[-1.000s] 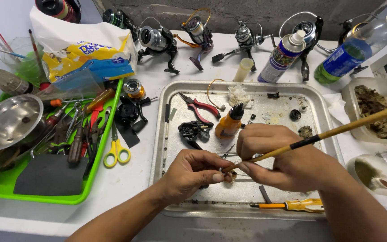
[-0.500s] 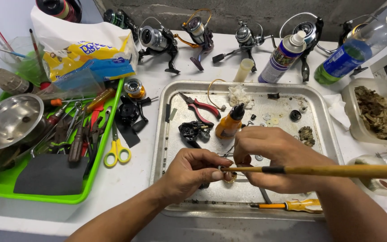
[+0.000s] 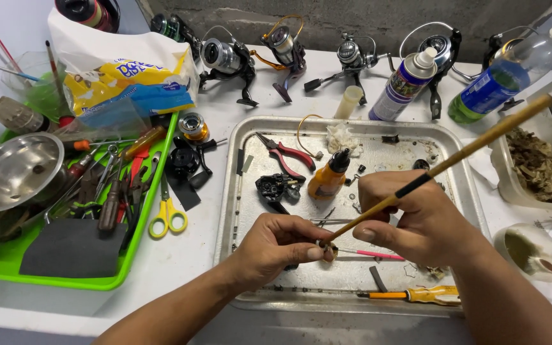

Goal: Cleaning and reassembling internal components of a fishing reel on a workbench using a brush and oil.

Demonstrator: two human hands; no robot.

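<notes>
left hand (image 3: 276,246) fingers pinching a small round part (image 3: 324,250) over the metal tray (image 3: 237,191) near the worktop's front edge. right hand (image 3: 416,217) fingers pinching a brush (image 3: 455,156), its tip on the part.

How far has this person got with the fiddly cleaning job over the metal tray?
Done, it seems: small dark parts lie loose in the dented metal tray, so something has been taken apart. In hand: the left hand pinches a small round metal part while the right hand works a long wooden-handled brush into it. Left: the loose parts remain unassembled; several fishing reels wait behind.
</notes>
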